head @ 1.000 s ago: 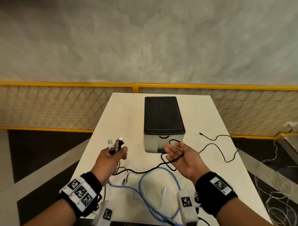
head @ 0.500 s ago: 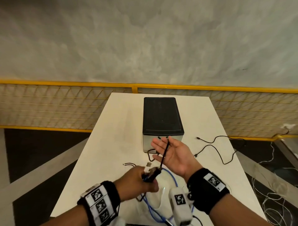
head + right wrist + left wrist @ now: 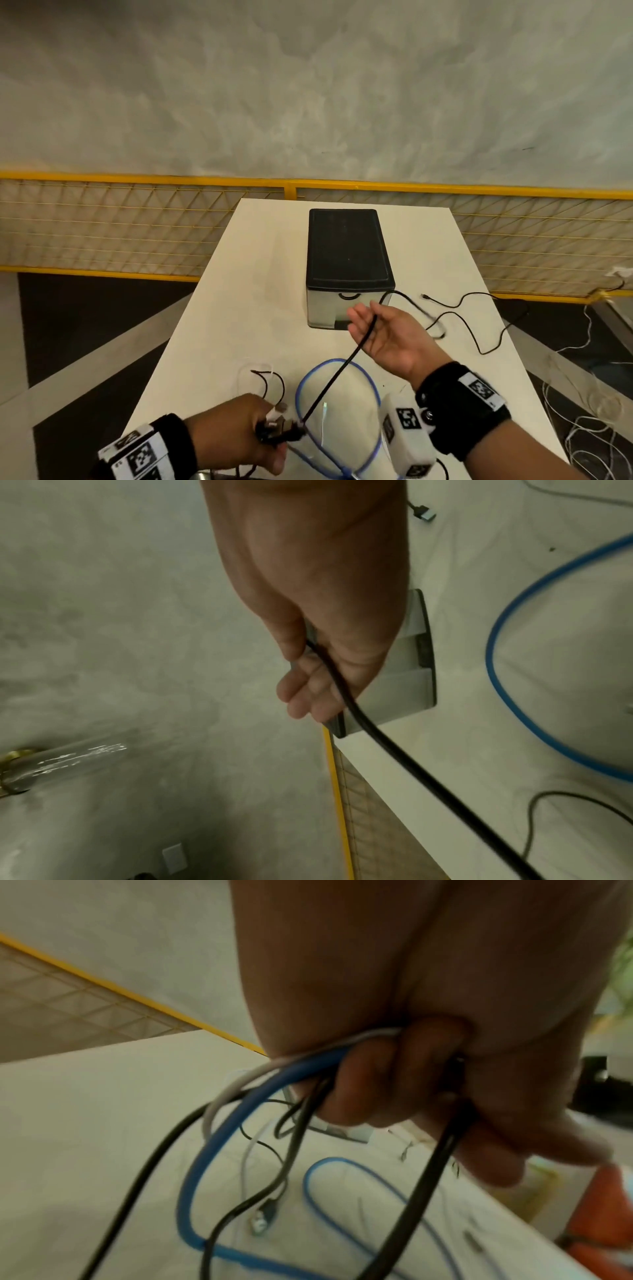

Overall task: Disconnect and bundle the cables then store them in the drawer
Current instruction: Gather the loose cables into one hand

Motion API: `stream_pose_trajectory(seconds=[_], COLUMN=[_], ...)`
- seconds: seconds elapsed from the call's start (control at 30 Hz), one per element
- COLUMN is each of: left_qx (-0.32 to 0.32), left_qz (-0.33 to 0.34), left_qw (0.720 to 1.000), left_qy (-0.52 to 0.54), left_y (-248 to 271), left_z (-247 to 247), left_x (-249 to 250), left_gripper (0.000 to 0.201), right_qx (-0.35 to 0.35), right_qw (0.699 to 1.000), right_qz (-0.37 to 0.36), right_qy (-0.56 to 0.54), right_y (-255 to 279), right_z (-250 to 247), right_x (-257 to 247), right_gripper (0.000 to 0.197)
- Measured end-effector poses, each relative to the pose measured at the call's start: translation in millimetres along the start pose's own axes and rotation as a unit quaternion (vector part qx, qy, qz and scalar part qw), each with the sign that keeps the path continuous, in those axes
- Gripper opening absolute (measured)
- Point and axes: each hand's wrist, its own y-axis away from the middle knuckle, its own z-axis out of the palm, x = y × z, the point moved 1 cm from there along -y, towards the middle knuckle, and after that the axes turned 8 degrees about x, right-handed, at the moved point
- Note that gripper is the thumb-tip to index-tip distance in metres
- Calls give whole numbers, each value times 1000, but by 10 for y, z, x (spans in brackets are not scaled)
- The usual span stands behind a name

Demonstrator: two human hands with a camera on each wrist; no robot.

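Low at the near edge of the table, my left hand [image 3: 239, 431] grips a bunch of cable ends; its curled fingers [image 3: 394, 1083] close round a blue cable [image 3: 212, 1145], a white cable [image 3: 222, 1096] and a black cable [image 3: 421, 1191]. The black cable [image 3: 339, 370] runs taut up to my right hand [image 3: 387, 335]. That hand is held palm up with straight fingers just in front of the drawer unit [image 3: 347, 253]. There the black cable [image 3: 394, 750] lies across the palm and passes by the thumb. The blue cable [image 3: 373, 387] loops on the table between my hands. The drawer is closed.
The white table [image 3: 260, 274] carries a thin black cable [image 3: 479, 298] trailing off its right side. A short dark wire [image 3: 267, 380] lies near my left hand. A yellow mesh fence [image 3: 137, 222] stands behind the table. White cords lie on the floor at right [image 3: 582, 428].
My left hand dropped from a raised spot at the left to the near edge with the cable ends, drawing the black cable taut. My right hand rose slightly toward the drawer.
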Motion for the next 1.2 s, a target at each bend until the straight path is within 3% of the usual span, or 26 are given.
stream_pose_trajectory(seconds=[0.1,0.17,0.23,0.27,0.33,0.4,0.53,0.67,0.73,0.83,1.03,1.1,1.2], left_qx=[-19,10,132,212,345,377,318,322,290,219,122,115,143], left_qz=[-24,-34,-58,-77,-72,-46,8,14,16,-8,-64,-70,-82], left_qw=[999,998,971,944,891,874,912,904,911,941,972,973,964], left_qy=[-30,56,189,239,285,304,260,279,292,256,189,189,210], left_y=[24,27,-36,-79,-212,-382,-680,-779,-740,-593,-306,-251,-266], left_z=[4,-21,-86,-134,-219,-245,-11,108,103,50,41,60,2], left_x=[-122,-146,-109,-58,47,236,637,719,738,626,269,252,163], left_gripper=[5,12,9,3,16,18,15,13,20,20,22,22,14], right_qx=[-11,-11,-18,-26,-37,-47,-112,-150,-142,-90,-23,-25,-53], right_qw=[1000,998,995,994,990,986,978,974,978,994,999,998,985], right_qz=[-20,-42,-61,-65,-62,-49,-6,37,41,22,-24,-38,-67], right_qy=[20,45,72,88,121,154,175,164,145,56,22,32,148], right_y=[28,52,75,87,118,152,258,372,403,360,268,288,375], right_z=[-53,-74,-103,-119,-122,-79,106,186,160,47,-220,-235,-225], right_x=[-97,-107,-81,-41,77,227,457,452,349,78,-336,-373,-336], right_gripper=[21,19,23,24,26,28,38,49,48,29,16,14,9])
